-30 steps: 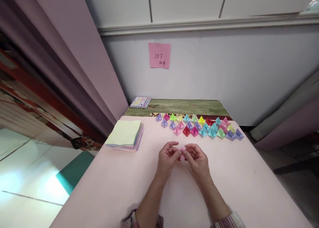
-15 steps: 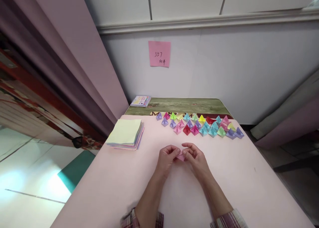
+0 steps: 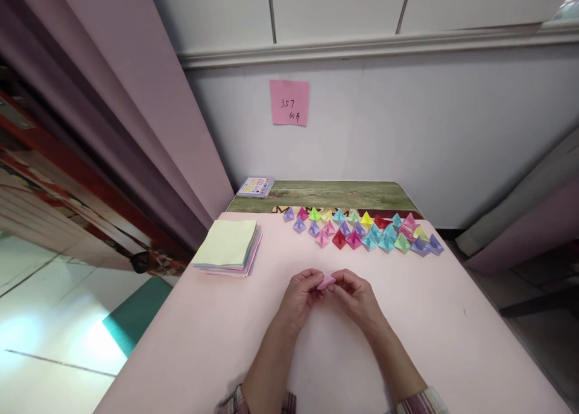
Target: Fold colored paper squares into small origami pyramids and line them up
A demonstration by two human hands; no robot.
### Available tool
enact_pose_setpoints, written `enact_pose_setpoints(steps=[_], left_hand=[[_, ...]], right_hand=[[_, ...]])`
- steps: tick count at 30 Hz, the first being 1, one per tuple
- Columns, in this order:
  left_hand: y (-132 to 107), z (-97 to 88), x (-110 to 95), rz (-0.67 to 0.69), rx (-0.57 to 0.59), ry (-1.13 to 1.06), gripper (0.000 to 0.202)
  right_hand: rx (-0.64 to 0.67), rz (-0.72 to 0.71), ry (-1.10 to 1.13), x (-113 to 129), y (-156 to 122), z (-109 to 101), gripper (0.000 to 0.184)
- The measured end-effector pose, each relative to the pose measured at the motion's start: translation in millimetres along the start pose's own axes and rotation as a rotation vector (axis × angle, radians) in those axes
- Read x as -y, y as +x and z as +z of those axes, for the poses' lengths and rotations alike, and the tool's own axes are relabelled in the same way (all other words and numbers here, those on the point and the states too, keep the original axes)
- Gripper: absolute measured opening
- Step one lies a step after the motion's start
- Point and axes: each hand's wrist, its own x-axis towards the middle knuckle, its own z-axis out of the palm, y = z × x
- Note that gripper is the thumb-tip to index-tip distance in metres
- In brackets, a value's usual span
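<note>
A small folded piece of pink paper [image 3: 325, 281] is held between my two hands, a little above the table. My left hand [image 3: 302, 293] pinches its left side between thumb and fingers. On the other side, my right hand [image 3: 355, 296] is closed with its thumb and fingertips at the paper's right edge. Beyond my hands lie rows of small folded paper boats [image 3: 353, 239] in purple, pink, red, green, yellow and blue. The fingers partly cover the pink piece, so its full shape is hidden.
A stack of coloured square paper [image 3: 226, 245], pale yellow on top, lies at the left of the pink-covered table [image 3: 434, 329]. At the back left corner is a printed packet [image 3: 256, 186]. A pink note [image 3: 289, 103] with handwriting is stuck to the wall.
My right hand's raised fingers have curled in to the pink paper. The paper has turned and now shows a pointed, flatter shape. The view has shifted slightly.
</note>
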Motion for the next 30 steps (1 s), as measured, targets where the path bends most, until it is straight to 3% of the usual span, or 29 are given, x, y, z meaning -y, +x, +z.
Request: enact_pose_setpoints(steps=[5, 10, 13, 18, 22, 25, 30], left_hand=[[-5, -0.9, -6, -0.071, 0.081, 0.031, 0.025], [-5, 1.6, -4, -0.021, 0.096, 0.103, 0.028], [-2, 2.9, -2, 0.141, 0.026, 0.221, 0.026], [1, 3.7, 1, 0.316, -0.020, 0.339, 0.024], [1, 5.8, 2, 0.332, -0.030, 0.315, 0.035], [0, 8.1, 2, 0.322, -0.032, 0.299, 0.036], [-2, 9.5, 1, 0.263, 0.012, 0.377, 0.027]], right_hand=[[-0.197, -0.015, -0.242, 0, -3, -7, 0.020], [-0.236, -0.039, -0.351, -2, -5, -9, 0.020], [-0.199, -0.001, -0.231, -3, -3, -6, 0.016], [-0.049, 0.230, 0.155, 1, -2, -5, 0.032], [-0.057, 0.292, 0.157, 0, -3, -3, 0.037], [-0.108, 0.254, 0.120, -2, -3, -1, 0.038], [-0.194, 0.199, 0.051, 3, -3, -1, 0.037]])
